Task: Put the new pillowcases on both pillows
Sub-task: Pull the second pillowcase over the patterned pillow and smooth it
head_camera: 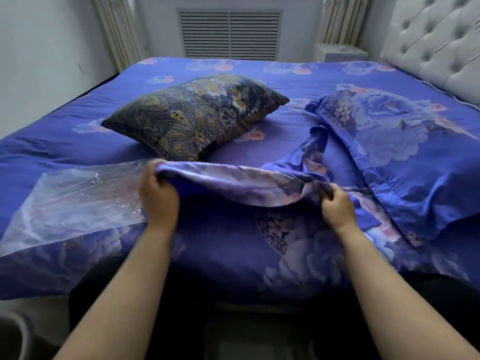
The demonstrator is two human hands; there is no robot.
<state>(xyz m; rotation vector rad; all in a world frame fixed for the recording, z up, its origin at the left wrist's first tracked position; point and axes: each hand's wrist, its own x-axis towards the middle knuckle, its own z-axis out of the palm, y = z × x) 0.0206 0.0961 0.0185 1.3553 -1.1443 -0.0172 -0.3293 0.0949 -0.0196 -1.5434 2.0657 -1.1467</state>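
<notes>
My left hand (158, 189) and my right hand (337, 203) each have their grip closed on the same edge of the new pillowcase (233, 185), fingers curled and pinching the cloth, so the edge hangs lifted between them just above the near part of the bed (65, 141). The fabric is thin, light and floppy; it sags in the middle and bunches under my right fingers, so I judge it will slide and fold rather than keep any shape. The best hold, I think, is at the two corners of the open end, so the mouth spreads wide for a pillow. It is blue-violet with pale pink and white flowers, close to the bed cover's own pattern, and its far end trails away toward the right. Just beside my left hand lies a clear plastic bag (78, 201), flat on the cover. Farther off, left of centre, sits the dark paisley pillow (192, 115), plump and not yet in a new case. To the right, near the tufted headboard (436, 42), lies the blue floral pillow (389, 131), which looks already covered.
</notes>
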